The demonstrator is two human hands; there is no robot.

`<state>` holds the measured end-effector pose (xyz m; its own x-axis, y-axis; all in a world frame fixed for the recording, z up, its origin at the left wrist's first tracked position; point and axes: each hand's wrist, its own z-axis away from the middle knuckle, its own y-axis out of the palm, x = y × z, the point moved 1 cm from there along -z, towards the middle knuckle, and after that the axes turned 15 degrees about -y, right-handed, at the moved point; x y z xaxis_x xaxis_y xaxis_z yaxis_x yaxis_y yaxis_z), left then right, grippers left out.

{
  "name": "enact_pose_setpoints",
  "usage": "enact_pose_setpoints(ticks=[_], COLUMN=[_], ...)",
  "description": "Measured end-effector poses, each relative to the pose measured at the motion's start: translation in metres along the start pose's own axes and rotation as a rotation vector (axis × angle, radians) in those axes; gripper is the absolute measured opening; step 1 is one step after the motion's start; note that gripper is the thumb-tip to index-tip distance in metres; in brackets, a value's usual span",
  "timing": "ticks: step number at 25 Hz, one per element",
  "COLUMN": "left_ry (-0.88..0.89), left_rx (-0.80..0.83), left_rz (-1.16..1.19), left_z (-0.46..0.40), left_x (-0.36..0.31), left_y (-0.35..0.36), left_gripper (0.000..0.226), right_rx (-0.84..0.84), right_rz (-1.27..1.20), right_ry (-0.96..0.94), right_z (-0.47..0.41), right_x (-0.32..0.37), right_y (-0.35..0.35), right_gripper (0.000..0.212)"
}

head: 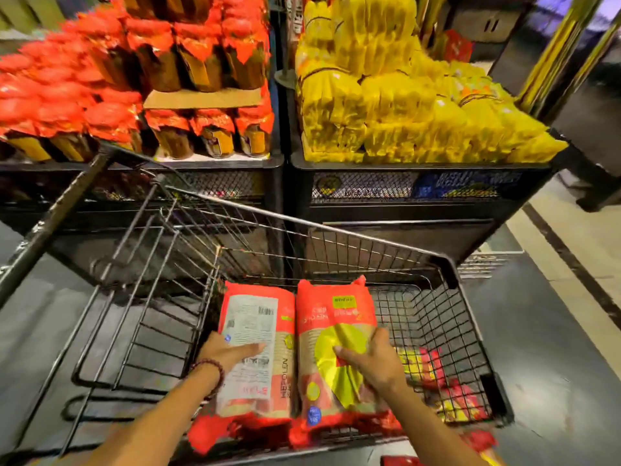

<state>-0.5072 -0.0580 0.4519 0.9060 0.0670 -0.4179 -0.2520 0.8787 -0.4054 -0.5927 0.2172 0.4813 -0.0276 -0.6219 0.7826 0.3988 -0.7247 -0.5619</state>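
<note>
The left hand (232,352) lies flat on the left pack (252,317). The right hand (373,359) grips the right pack (322,331) inside the cart (450,270).

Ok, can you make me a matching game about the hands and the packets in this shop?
Things
1. left hand
2. right hand
3. yellow packets
4. bead bracelet

Places
A. stacked on the stand at the far right
B. grips the pack with the yellow circle
C. worn round a wrist
D. rests flat on the pack with the white barcode label

Pairs: 1-D, 2-B, 3-A, 4-C
</note>
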Motion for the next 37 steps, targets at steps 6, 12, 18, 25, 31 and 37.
enact_pose_setpoints(ticks=[6,12,18,25,31,37], left_ry=[-0.065,-0.042,0.104,0.172,0.968,1.399], left_rx=[-0.064,-0.066,-0.059,-0.173,-0.707,-0.743], left_rz=[-0.160,-0.414,-0.359,-0.915,-1.102,-1.086], left_z=[-0.027,-0.009,-0.015,0.006,0.140,0.245], left_x=[0.023,0.006,0.002,-0.019,-0.158,-0.226], left_y=[0.016,0.002,0.011,-0.007,-0.016,0.047], left_gripper=[0.114,0.059,0.036,0.091,0.103,0.100], right_rx=[0.083,0.195,0.132,0.250,-0.304,-0.580], right_rz=[0.052,0.182,0.185,0.509,1.027,1.115], right_ry=[0.088,0.173,0.154,0.131,-0.423,-0.296], right_z=[-0.007,-0.006,-0.004,-0.013,-0.016,0.057], right_x=[-0.018,-0.002,-0.013,0.009,0.114,0.149], right_y=[0.027,0.011,-0.007,-0.006,-0.082,-0.180], right_gripper=[0.063,0.063,0.059,0.083,0.083,0.075])
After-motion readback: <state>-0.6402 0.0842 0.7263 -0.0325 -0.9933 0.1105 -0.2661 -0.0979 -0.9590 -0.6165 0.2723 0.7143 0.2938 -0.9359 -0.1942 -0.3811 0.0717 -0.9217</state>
